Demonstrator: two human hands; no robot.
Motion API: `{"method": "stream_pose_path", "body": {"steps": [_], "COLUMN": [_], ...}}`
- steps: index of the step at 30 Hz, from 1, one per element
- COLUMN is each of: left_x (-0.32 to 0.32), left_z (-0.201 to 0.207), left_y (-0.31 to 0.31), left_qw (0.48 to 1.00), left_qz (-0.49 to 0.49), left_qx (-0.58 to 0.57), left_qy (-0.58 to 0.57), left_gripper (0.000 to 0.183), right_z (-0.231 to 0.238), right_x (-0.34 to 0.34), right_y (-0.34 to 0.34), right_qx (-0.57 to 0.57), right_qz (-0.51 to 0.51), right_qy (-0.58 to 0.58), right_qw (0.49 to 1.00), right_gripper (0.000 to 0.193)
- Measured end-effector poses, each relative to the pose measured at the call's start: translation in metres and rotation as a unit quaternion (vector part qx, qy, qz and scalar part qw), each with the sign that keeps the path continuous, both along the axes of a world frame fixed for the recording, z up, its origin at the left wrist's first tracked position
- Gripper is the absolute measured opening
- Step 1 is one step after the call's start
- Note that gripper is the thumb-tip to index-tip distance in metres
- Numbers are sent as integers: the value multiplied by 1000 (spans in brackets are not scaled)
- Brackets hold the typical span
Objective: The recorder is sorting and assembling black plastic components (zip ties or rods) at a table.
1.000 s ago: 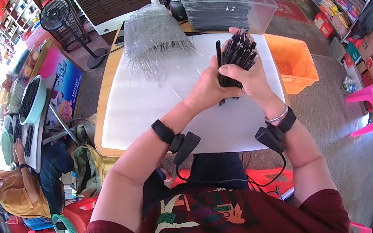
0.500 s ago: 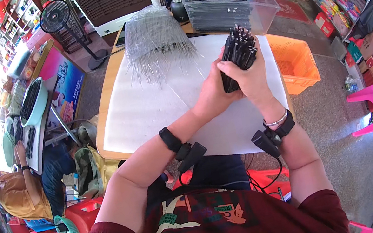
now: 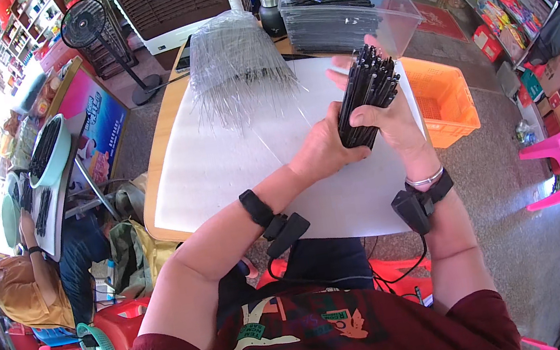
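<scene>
A thick bundle of thin black rods (image 3: 366, 95) stands tilted above the right part of the white-topped table (image 3: 208, 186). My left hand (image 3: 326, 142) is closed around its lower part. Against the bundle's right side lies my right hand (image 3: 396, 123), with its thumb across the front. Its other fingers stretch out loosely behind the rods, partly hidden and slightly blurred. To the left, a clear plastic bag of thin wire-like strands (image 3: 231, 51) lies on the table, and a few loose strands stick out.
At the table's far edge stand a dark flask (image 3: 271, 15) and a clear bin (image 3: 398, 20) holding more black rods. An orange crate (image 3: 455, 99) is beyond the right edge. Another person (image 3: 36, 279) sits at the left by a basin (image 3: 61, 155) of dark pieces.
My right hand has loosened from around the bundle, its fingers now stretched out behind it. The bundle has shifted slightly right and stands more upright, still in my left hand.
</scene>
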State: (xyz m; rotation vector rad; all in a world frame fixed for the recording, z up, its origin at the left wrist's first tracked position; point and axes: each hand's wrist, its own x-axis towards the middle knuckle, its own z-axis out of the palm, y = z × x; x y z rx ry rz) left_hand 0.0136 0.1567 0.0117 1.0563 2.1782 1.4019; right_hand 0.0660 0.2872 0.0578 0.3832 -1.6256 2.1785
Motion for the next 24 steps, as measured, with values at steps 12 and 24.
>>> {"method": "stream_pose_path", "body": {"steps": [12,24], "left_x": [11,25], "left_z": [-1,-13], "left_y": [-8,-21], "left_qw": [998,991], "left_qz": [-5,-36], "left_qx": [51,128], "left_qy": [-21,29], "left_gripper": [79,64], "right_z": [-5,0], "right_x": [5,34], "right_y": [-8,-29], "right_qx": [96,17], "right_qz": [-136,-22], "right_qy": [-51,-77], "right_qw": [985,997], "right_gripper": [45,70]}}
